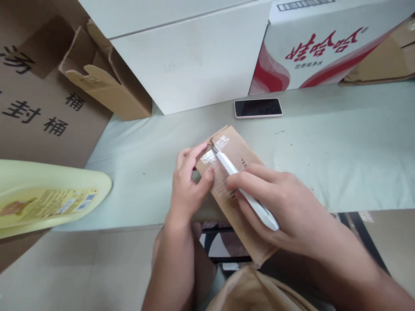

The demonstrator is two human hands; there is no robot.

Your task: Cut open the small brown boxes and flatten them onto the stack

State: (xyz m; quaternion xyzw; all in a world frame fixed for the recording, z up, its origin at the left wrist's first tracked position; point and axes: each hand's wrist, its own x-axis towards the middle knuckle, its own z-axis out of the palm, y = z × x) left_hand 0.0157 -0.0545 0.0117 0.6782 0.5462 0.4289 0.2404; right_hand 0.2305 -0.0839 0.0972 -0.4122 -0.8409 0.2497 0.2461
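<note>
- Step, probably: slitting clear tape (207, 157) on narrow cardboard box (230, 203); next move calls for steady blade, clear of left fingertips.
- Left hand (189, 185): thumb on box face, index at far end, gripping.
- Right hand (279, 203): angled forward, fingers pinching white utility knife (257, 211), tip just beside left index.
- Box: slanted between both hands' fingers.

The right hand (279, 203) partly hides the flat carton (223, 185); the yellow bottle (55, 196) is cropped.
</note>
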